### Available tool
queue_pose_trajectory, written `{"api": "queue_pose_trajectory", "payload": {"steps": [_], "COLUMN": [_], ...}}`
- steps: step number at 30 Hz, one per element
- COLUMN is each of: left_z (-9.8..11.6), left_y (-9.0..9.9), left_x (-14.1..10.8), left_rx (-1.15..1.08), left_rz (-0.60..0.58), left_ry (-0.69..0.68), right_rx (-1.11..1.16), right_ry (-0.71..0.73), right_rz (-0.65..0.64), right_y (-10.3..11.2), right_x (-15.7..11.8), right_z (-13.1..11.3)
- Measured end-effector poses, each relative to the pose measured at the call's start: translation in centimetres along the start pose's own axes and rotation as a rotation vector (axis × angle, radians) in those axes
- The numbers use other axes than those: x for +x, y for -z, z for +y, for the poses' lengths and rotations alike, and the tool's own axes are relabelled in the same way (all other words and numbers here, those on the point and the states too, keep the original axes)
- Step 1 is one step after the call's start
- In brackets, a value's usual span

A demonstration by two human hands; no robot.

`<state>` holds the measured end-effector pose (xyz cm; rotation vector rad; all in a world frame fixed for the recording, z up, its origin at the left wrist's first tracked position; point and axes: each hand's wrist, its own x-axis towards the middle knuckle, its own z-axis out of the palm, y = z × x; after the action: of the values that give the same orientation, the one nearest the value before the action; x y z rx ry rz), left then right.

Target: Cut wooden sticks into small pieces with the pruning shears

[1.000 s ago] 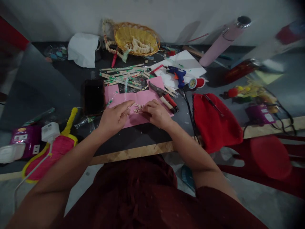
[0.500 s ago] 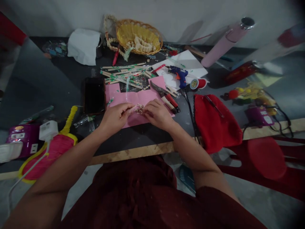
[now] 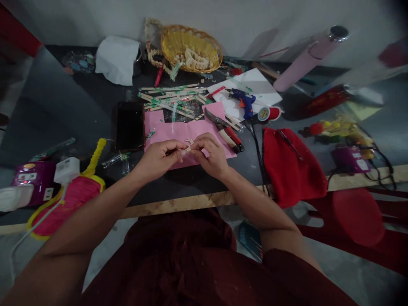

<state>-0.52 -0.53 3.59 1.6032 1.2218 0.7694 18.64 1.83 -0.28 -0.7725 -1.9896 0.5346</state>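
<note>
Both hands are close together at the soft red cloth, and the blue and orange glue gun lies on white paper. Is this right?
Not quite: the head view shows the left hand and right hand close together at the pink paper sheet. The rest is right.

Free desk strip (image 3: 178, 185) nearside of pink paper (image 3: 181, 130); phone (image 3: 130, 126) blocks left, pliers (image 3: 220, 124) right, sticks (image 3: 159, 103) and glue gun (image 3: 247, 102) behind.

- My one camera sits on my head, facing forward and down past my maroon clothing (image 3: 191, 267).
- My left hand (image 3: 159, 158) and my right hand (image 3: 211, 155) lie near mid-frame, fairly close.
- Its wide sweep runs from the floor (image 3: 110, 242), across the dark surface (image 3: 86, 111), to the wall (image 3: 248, 25).
</note>
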Motion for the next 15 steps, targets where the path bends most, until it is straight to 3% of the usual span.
{"api": "queue_pose_trajectory", "payload": {"steps": [9,15], "left_z": [0.12,0.08], "left_y": [0.17,0.19], "left_x": [-0.2,-0.31], "left_rx": [0.083,0.202], "left_rz": [-0.021,0.005], "left_ry": [-0.014,-0.049], "right_rx": [0.036,0.016], "right_ry": [-0.024,-0.09], "right_rz": [-0.032,-0.143], "right_y": [0.1,0.04], "right_x": [-0.23,-0.37], "right_z": [-0.16,0.11]}}
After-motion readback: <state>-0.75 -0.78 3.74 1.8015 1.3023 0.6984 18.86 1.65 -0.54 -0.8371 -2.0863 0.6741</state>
